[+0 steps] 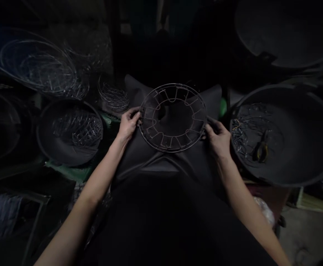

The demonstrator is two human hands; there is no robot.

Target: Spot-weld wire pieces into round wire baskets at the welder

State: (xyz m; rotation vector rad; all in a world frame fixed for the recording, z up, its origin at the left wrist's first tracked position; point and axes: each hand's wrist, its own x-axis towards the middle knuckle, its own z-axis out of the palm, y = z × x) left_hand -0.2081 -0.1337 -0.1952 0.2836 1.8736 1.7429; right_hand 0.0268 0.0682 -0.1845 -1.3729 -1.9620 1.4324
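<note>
A round wire frame (pixel 173 150) is held out over my lap, with an outer ring and a wavy inner wire running around it. At its left edge my left hand (pixel 128 123) pinches the ring between thumb and fingers. On the opposite side my right hand (pixel 217 135) grips the ring's right edge. Dark cloth (pixel 175 118) on my lap shows through the middle of the frame. The fingertips of both hands are partly hidden behind the wire.
To the right, a wide dark basin (pixel 302 136) holds yellow-handled pliers (pixel 262 149) and small wire pieces (pixel 240 138). At left stands a smaller bowl (pixel 46 142) of bent wires (pixel 86 129). Wire rings (pixel 115 98) are stacked behind it. Large hoops (pixel 36 70) lie farther left.
</note>
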